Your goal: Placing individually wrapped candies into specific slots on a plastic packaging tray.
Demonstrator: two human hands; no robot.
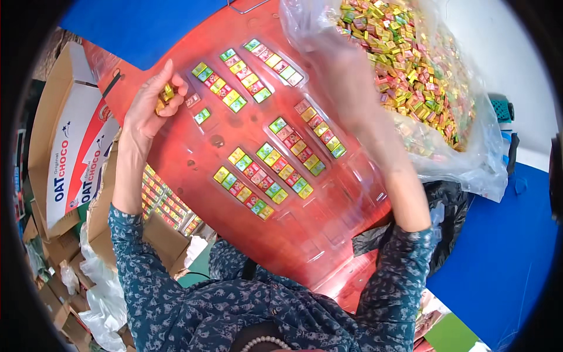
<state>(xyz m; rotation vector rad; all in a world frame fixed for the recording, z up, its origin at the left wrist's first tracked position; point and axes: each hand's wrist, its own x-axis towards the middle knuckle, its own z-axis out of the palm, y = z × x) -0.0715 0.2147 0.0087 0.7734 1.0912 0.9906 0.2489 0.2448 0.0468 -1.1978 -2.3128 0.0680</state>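
Observation:
My left hand point(148, 108) is raised over the left side of the red table point(176, 138), its fingers curled round several small gold-wrapped candies point(166, 94). Smeared by motion, my right hand point(337, 70) passes between the candy strips and a big clear plastic bag point(404, 138); its fingers do not show clearly. Inside the bag lies a heap of wrapped candies point(404, 64) in yellow, red and green. Two rows of narrow clear trays stand on the table, many filled with candies point(223, 88). Nearest my left hand, one tray point(200, 108) holds only a few.
Clear trays without candies point(290, 226) lie near the table's front edge. At left stand a printed carton point(76, 135) and an open box with packed candy trays point(167, 202). A black plastic bag point(448, 217) hangs at the right edge, beside a blue surface point(492, 252).

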